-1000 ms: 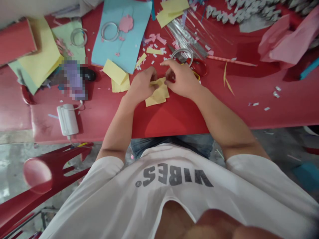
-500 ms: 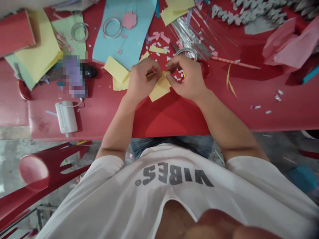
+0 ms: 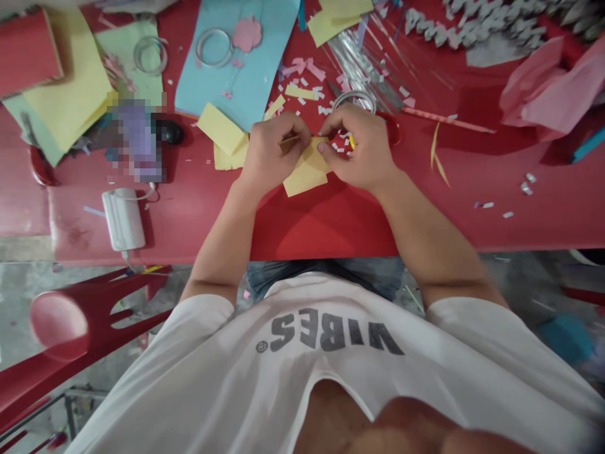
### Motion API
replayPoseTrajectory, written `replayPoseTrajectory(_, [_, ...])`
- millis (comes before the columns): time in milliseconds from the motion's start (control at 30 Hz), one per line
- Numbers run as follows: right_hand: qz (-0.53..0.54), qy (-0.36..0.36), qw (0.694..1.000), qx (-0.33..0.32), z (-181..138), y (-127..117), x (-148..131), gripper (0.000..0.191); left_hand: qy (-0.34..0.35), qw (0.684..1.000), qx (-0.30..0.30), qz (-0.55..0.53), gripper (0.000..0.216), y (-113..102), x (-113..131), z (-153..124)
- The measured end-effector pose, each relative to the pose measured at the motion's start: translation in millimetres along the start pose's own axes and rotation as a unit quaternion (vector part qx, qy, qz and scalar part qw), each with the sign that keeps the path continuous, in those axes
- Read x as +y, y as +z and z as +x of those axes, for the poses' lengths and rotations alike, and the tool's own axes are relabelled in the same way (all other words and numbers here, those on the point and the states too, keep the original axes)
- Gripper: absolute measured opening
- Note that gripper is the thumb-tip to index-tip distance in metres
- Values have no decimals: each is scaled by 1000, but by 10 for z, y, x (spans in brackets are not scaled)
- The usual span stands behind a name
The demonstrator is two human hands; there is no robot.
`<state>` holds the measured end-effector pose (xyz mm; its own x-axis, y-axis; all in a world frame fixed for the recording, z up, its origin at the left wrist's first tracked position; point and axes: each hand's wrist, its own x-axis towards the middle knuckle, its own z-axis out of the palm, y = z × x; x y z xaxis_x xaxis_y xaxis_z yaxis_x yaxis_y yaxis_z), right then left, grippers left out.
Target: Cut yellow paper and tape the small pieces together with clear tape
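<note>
Yellow paper (image 3: pixel 305 179), straight-edged, sharp-cornered

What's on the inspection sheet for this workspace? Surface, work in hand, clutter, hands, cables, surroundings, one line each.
Surface: red tabletop, strewn with small paper scraps.
Work in hand: yellow paper piece, upper part between the fingers.
Clutter: blue paper bearing a silvery ring and a pink paper flower; striped pencil; red handle partly behind the right hand.
Hands: left hand and right hand both pinch the yellow paper piece.
Cables: white cable at a white block.
Surroundings: red chair at left; grey floor.
</note>
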<state>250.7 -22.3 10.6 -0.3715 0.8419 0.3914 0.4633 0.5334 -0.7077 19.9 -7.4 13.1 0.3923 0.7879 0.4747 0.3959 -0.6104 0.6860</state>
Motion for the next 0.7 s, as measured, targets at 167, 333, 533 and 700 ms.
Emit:
replayPoseTrajectory(167, [38, -11, 999, -6, 8, 9, 34, 27, -4, 1000, 13, 8, 6, -11, 85, -11])
replayPoseTrajectory(333, [55, -16, 998, -18, 9, 3, 15, 28, 2, 1000, 8, 16, 4, -13, 99, -11])
replayPoseTrajectory(533, [15, 40, 998, -40, 0, -75, -110, 29, 1, 1000, 24, 20, 14, -12, 137, 2])
replayPoseTrajectory(700, [11, 48, 997, -52, 5, -107, -160, 28, -10, 999, 26, 23, 7, -15, 136, 5])
